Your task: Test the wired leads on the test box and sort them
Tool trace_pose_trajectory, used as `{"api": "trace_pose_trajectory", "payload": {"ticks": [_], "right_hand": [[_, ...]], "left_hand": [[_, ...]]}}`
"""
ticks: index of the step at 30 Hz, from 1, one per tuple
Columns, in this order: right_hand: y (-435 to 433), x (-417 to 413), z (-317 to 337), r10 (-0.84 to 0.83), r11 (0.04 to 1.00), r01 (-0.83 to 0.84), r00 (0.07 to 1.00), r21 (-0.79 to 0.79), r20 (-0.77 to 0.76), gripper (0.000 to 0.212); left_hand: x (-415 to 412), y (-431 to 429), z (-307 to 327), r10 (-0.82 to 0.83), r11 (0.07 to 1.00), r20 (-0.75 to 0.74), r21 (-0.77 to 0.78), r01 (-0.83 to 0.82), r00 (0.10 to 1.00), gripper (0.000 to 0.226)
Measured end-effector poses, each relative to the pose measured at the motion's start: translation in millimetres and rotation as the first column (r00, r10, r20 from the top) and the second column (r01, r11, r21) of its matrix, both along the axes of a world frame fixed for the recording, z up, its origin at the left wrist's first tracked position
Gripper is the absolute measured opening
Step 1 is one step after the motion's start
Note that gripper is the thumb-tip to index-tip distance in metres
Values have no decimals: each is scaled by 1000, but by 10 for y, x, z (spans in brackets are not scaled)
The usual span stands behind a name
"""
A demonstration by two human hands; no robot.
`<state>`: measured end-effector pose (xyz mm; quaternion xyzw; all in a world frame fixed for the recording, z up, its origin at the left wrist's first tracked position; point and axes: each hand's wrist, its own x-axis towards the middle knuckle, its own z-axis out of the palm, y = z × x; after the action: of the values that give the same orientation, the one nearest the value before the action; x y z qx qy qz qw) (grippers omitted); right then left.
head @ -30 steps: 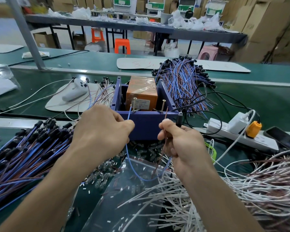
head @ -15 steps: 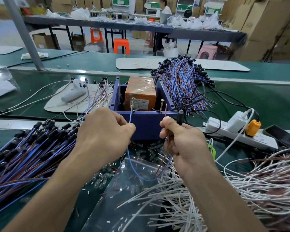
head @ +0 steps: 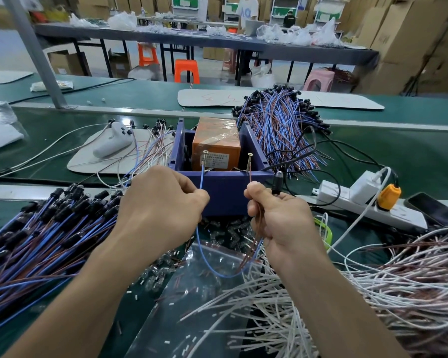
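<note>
The left hand (head: pixel 163 205) pinched the blue wire (head: pixel 197 239) between thumb and forefinger, right in front of the purple test box (head: pixel 225 192). From that pinch the wire ran straight up to the left screw (head: pixel 204 159) standing at the box's front edge; whether its tip touched the metal could not be told. Across the gap, the right hand (head: pixel 277 218) was curled round the brown wire (head: pixel 251 177), which climbed to the right screw (head: pixel 249 161), and the lead's black barrel end (head: pixel 277 183) poked up from between its fingers, just beside the thumb. Below both hands the blue wire sagged in a loose loop over a clear plastic bag (head: pixel 192 293). Inside the box sat an orange block (head: pixel 215 138), taped over, its white label facing the person. Off to the left, a big heap of blue-and-brown leads (head: pixel 36 241) with black ends sprawled across the green bench (head: pixel 373 156); a second heap (head: pixel 277 120) fanned out behind the box to its right. A white handheld controller (head: pixel 114 140) rested on a pale mat (head: pixel 88 164) left of the box, with a few more leads beside it. On the right lay a tangle of white and brown wires (head: pixel 398 280), and above it a white power strip (head: pixel 347 202) carrying a white charger (head: pixel 365 184) and an orange plug (head: pixel 388 196), a dark phone (head: pixel 435 208) just past its end. Small clear bulbs (head: pixel 230 228) were scattered between box and bag.
</note>
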<state>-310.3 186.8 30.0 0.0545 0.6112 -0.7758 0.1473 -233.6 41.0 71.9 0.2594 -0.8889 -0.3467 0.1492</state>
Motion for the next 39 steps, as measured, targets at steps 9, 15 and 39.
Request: {"api": "trace_pose_trajectory", "payload": {"ticks": [9, 15, 39], "right_hand": [[24, 3, 40, -41, 998, 42, 999, -51, 19, 11], [30, 75, 123, -93, 985, 92, 996, -146, 1, 15], [480, 303, 499, -99, 847, 69, 995, -527, -28, 48]], "left_hand": [[11, -9, 18, 8, 1000, 8, -9, -8, 1000, 27], [53, -25, 108, 131, 955, 41, -275, -115, 990, 29], [165, 564, -9, -630, 731, -130, 235, 641, 766, 26]]}}
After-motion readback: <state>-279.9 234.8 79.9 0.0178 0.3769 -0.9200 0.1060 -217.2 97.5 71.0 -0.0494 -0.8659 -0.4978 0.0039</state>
